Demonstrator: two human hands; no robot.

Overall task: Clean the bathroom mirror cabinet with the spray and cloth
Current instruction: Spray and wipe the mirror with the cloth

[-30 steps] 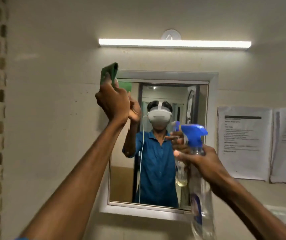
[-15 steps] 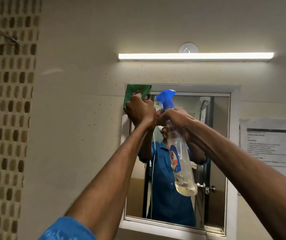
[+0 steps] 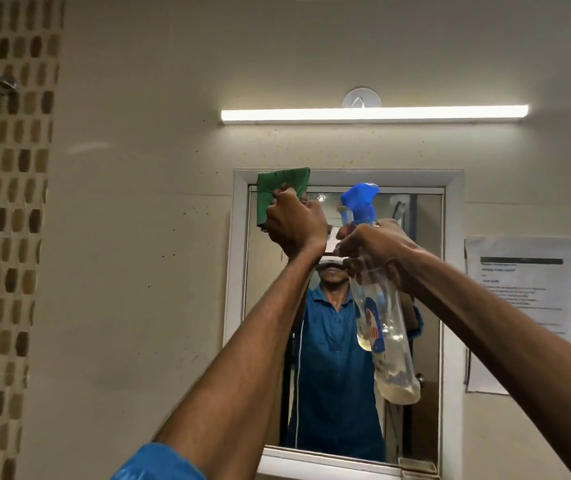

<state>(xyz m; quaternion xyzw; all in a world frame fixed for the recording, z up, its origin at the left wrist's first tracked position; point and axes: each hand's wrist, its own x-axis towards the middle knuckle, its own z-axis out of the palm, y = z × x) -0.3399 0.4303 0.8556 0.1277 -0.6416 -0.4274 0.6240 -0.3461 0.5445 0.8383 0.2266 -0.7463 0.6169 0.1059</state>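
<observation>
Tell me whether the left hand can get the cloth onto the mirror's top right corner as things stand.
Probably not directly: the left hand grips the green cloth at the mirror cabinet's top left, and the right hand with the spray bottle stands in between.

Cloth (image 3: pixel 277 192) left of spray bottle (image 3: pixel 377 299)

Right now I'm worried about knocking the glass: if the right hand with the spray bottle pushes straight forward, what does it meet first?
Most likely the mirror. The right hand holds the spray bottle in front of its upper middle, blue nozzle leading. The gap to the glass is unclear from this view.
</observation>
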